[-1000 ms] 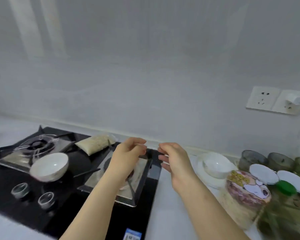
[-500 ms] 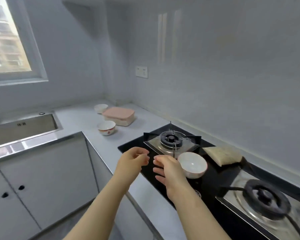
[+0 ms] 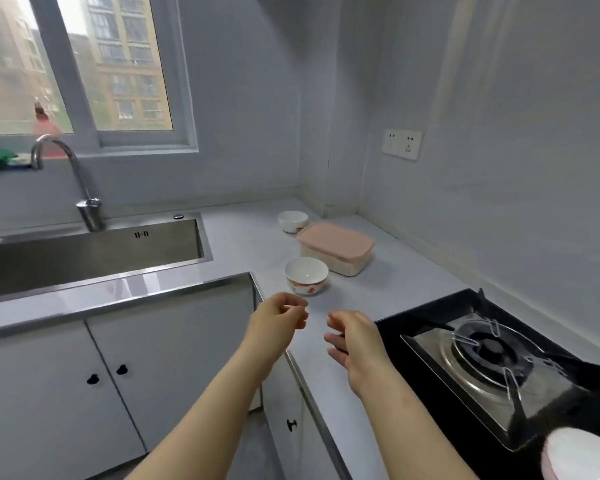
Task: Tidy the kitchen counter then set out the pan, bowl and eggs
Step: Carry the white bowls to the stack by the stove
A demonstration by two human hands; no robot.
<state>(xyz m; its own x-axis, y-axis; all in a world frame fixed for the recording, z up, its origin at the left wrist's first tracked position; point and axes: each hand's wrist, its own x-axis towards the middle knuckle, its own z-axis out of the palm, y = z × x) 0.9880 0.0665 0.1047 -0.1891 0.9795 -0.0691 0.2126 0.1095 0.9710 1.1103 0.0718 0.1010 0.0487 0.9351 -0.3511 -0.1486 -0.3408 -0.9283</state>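
A white bowl with a red pattern [image 3: 306,274] stands on the grey counter [image 3: 257,233] just beyond my hands. Behind it sits a pink-lidded container [image 3: 335,245], and a plain white bowl [image 3: 292,220] is near the corner. Another white bowl [image 3: 581,455] shows at the bottom right on the black gas stove [image 3: 499,358]. My left hand [image 3: 279,318] and my right hand [image 3: 352,336] hover side by side above the counter's front edge, fingers loosely curled, holding nothing. No pan or eggs are in view.
A steel sink [image 3: 90,254] with a curved faucet [image 3: 66,174] lies to the left under a window. White cabinet doors [image 3: 118,375] run below the counter. A wall socket [image 3: 401,143] is mounted above the corner.
My view has swung left from the right burner and jars to the sink corner. Both hands stayed close together in front of me, empty throughout.
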